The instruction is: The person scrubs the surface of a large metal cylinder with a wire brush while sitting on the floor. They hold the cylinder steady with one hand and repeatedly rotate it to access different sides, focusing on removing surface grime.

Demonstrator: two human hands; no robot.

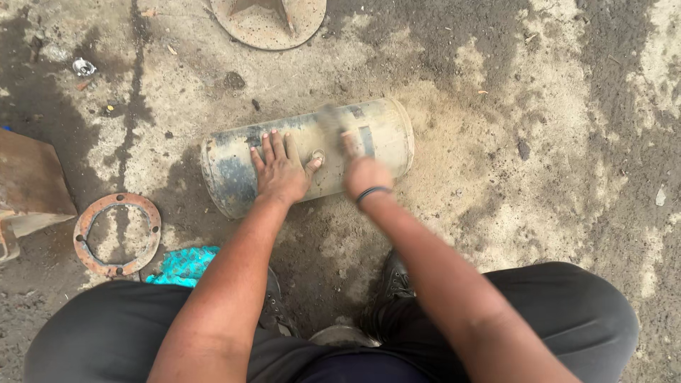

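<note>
Ground: bare, dusty concrete floor [539,106] with dark oily stains and pale sandy patches; the person squats over it, knees in dark trousers spread to either side of the work.
Far left: a rusty brown metal plate [32,181] juts in from the edge, lying flat on the floor.
Ring: a flat, rust-coloured gasket ring [117,234] with small bolt holes lies on the ground just right of the plate, well apart from both hands.
Cloth: a crumpled turquoise rag [186,264] sits near the left knee, partly hidden by the left forearm.
Top edge: a round rusty disc [269,25] with a raised fin is cut off by the frame, away from the work.
Tank: a dirty, cream-coloured metal cylinder [308,156] with worn blue patches lies on its side in the middle of the floor, straight ahead of the person.
Left hand [281,170]: spread flat, fingers splayed, palm pressed on top of the cylinder, grasping nothing; it seems placed so to keep the round body from rolling.
Right hand [365,174]: clenched around a blurred tool [332,120], probably a brush, whose head lies against the cylinder's upper side; a dark band circles the wrist. The blur suggests quick strokes.
Shoes: dark laced shoes [394,280] planted just below the cylinder.
</note>
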